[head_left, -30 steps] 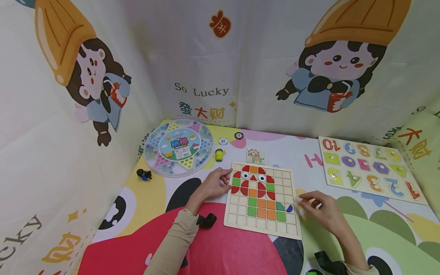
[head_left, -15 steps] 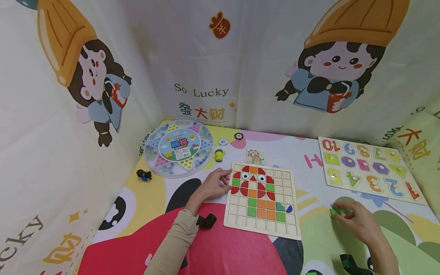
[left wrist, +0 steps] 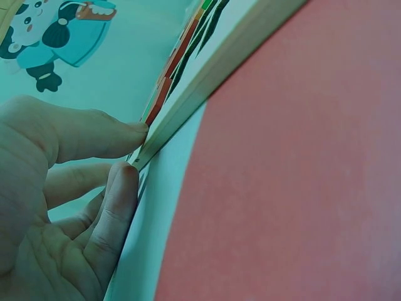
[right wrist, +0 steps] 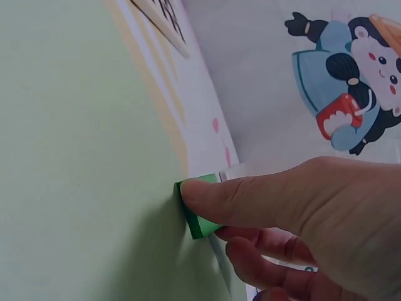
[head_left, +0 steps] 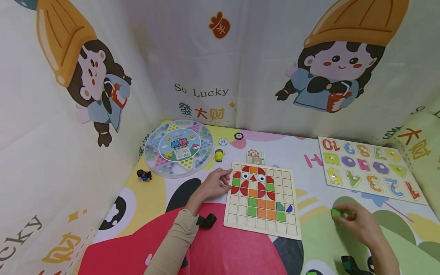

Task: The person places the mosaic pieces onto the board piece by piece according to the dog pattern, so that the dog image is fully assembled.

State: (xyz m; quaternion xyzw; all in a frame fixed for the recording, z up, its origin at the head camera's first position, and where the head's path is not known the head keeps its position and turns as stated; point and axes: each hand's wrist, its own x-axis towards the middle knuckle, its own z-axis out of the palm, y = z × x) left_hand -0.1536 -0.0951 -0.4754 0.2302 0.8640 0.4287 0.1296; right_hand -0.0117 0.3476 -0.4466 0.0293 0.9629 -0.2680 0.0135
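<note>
The green tile lies on the tabletop, well to the right of the grid board and nearer the person than the number puzzle. The right hand is on it: in the right wrist view the thumb lies over the tile and the other fingers curl beneath, so the tile is pinched at the fingertips, sticking out toward the board. It is a small square piece with no marked long axis. The board's open cells lie to the left of this hand, across a bare stretch of tabletop; the right hand is by far the nearer one to the tile.

The left hand rests at the board's left edge. In the left wrist view its thumb and a finger meet the board's edge, clasping it.

A round checkers box sits at the far left.
</note>
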